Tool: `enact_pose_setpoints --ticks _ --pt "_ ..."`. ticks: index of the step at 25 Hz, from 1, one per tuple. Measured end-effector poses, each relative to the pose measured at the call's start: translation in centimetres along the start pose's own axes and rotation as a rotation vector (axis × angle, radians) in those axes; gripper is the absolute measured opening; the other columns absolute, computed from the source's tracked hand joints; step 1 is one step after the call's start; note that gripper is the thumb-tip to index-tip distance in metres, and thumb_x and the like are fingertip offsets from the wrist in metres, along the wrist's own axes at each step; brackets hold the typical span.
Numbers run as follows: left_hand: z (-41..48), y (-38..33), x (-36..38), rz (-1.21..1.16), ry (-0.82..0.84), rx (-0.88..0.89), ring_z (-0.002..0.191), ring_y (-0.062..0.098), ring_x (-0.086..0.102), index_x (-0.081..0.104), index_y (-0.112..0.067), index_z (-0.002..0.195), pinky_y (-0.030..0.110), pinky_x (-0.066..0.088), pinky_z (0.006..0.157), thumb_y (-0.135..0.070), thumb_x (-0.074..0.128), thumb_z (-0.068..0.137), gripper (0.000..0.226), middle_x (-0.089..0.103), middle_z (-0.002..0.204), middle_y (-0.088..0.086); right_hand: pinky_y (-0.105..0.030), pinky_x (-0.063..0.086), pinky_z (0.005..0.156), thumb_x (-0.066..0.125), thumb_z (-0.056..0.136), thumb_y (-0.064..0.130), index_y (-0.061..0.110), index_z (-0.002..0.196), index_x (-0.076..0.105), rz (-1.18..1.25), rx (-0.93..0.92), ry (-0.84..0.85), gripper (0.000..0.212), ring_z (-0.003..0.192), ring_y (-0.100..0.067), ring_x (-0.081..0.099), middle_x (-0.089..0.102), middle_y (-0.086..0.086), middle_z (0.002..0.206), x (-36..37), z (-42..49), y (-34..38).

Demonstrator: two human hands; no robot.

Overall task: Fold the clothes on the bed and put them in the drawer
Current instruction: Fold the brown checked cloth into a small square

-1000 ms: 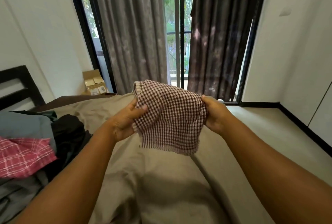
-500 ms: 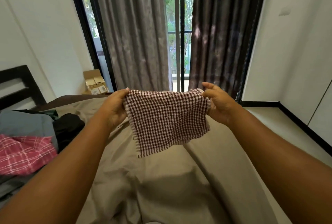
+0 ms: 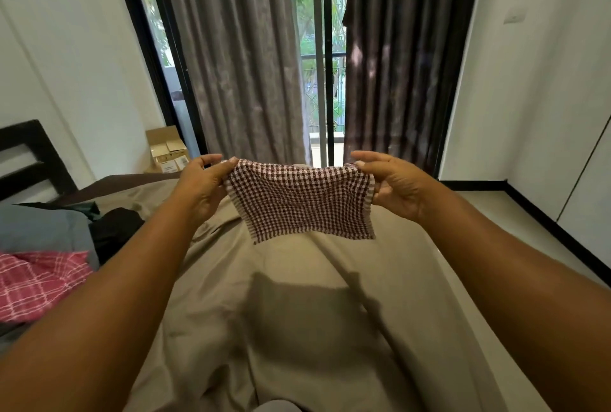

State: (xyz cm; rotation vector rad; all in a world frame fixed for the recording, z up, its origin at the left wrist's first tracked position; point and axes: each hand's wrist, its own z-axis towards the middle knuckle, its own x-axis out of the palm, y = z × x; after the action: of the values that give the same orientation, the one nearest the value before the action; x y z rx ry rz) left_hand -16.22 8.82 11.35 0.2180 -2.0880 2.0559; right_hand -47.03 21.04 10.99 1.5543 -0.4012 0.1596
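Currently left hand [image 3: 201,185] and right hand [image 3: 390,185] each pinch a top corner of the checked cloth [image 3: 302,201] above the bed [image 3: 297,312]. Risk: a loosened pinch drops one corner, skewing the fold.

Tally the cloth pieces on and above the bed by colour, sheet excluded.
Maroon-and-white checked cloth: 1
Pink checked cloth: 1
Grey-blue cloth: 1
Black cloth: 1
Total: 4 in plain view

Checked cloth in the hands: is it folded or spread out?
Spread out: the left hand and right hand each pinch a top corner, and the checked cloth hangs flat between them; whether it is doubled, cannot tell.
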Motion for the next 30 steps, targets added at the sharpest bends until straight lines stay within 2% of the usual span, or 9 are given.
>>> enact_pose_setpoints --ticks 3,6,10,14,17,20,22,26,30 --pt "-0.1 -0.4 -0.5 0.142 0.098 -0.062 0.104 0.023 0.068 0.062 -0.004 0.118 0.036 0.058 0.084 -0.009 0.07 0.09 0.03 0.068 0.118 0.016 -0.036 0.062 0.078 0.057 0.098 -0.001 0.007 0.122 0.068 0.018 -0.079 -0.035 0.027 0.093 -0.02 0.072 0.076 -0.008 0.102 0.4 0.2 0.0" --pt "-0.2 -0.7 -1.2 0.296 0.222 -0.101 0.111 0.023 0.066 0.066 -0.005 0.12 0.034 0.054 0.088 -0.003 0.072 0.084 0.037 0.07 0.119 0.011 -0.034 0.061 0.081 0.056 0.101 0.003 0.008 0.13 0.062 -0.097 -0.148 -0.066 0.03 0.105 -0.021 0.071 0.073 -0.009 0.118 0.2 0.3 0.0" --pt "-0.2 -0.7 -1.3 0.368 0.186 -0.041 0.112 0.025 0.066 0.067 -0.009 0.121 0.037 0.057 0.089 0.002 0.07 0.085 0.038 0.068 0.12 0.009 -0.031 0.06 0.09 0.064 0.096 0.002 0.003 0.124 0.065 -0.297 -0.267 -0.174 0.028 0.107 -0.023 0.072 0.074 -0.011 0.114 -0.2 0.4 0.1" --pt "-0.2 -0.5 -1.3 0.672 0.177 0.133 0.102 0.022 0.069 0.071 -0.01 0.111 0.031 0.057 0.084 -0.006 0.072 0.088 0.023 0.073 0.107 0.009 -0.014 0.057 0.072 0.075 0.09 0.01 0.009 0.109 0.074 -0.608 -0.384 -0.317 0.018 0.09 -0.012 0.074 0.077 -0.004 0.096 -0.6 0.6 -0.1" --pt "-0.1 -0.3 -1.1 0.765 0.09 0.237 0.094 0.022 0.066 0.071 -0.009 0.106 0.028 0.051 0.074 -0.02 0.069 0.094 0.017 0.071 0.099 0.009 -0.012 0.052 0.067 0.073 0.092 0.017 0.013 0.104 0.074 -0.687 -0.419 -0.344 0.012 0.084 -0.008 0.07 0.074 0.0 0.092 -0.8 0.6 0.1" --pt "-0.5 0.0 -1.0 0.669 0.129 0.231 0.103 0.027 0.063 0.065 -0.003 0.111 0.031 0.051 0.082 -0.033 0.058 0.101 0.032 0.069 0.106 0.013 -0.015 0.053 0.069 0.062 0.101 0.023 0.007 0.113 0.064 -0.672 -0.406 -0.293 0.02 0.086 -0.01 0.064 0.069 -0.007 0.099 -0.7 0.5 0.3" --pt "-1.2 0.1 -0.7 0.535 0.212 0.143 0.112 0.033 0.064 0.063 -0.004 0.113 0.039 0.054 0.092 -0.037 0.049 0.104 0.037 0.068 0.114 0.018 -0.027 0.055 0.076 0.055 0.105 0.027 0.007 0.117 0.056 -0.652 -0.386 -0.264 0.024 0.091 -0.017 0.064 0.065 -0.011 0.103 -0.5 0.3 0.4" --pt "-3.3 -0.6 0.3 0.008 0.278 -0.071 0.114 0.03 0.068 0.065 -0.009 0.119 0.042 0.057 0.087 -0.042 0.055 0.098 0.04 0.072 0.12 0.015 -0.047 0.057 0.09 0.051 0.105 0.036 0.011 0.115 0.055 -0.584 -0.37 -0.311 0.027 0.103 -0.029 0.068 0.067 -0.015 0.112 0.1 0.5 0.6" --pt "-6.1 2.0 0.5 0.0 0.498 -0.16 0.101 0.024 0.071 0.071 -0.009 0.115 0.04 0.059 0.091 -0.018 0.054 0.099 0.025 0.072 0.114 0.013 -0.045 0.059 0.091 0.047 0.108 0.032 0.006 0.118 0.061 -0.234 -0.218 -0.324 0.032 0.101 -0.027 0.072 0.071 -0.017 0.115 1.1 0.5 0.8"
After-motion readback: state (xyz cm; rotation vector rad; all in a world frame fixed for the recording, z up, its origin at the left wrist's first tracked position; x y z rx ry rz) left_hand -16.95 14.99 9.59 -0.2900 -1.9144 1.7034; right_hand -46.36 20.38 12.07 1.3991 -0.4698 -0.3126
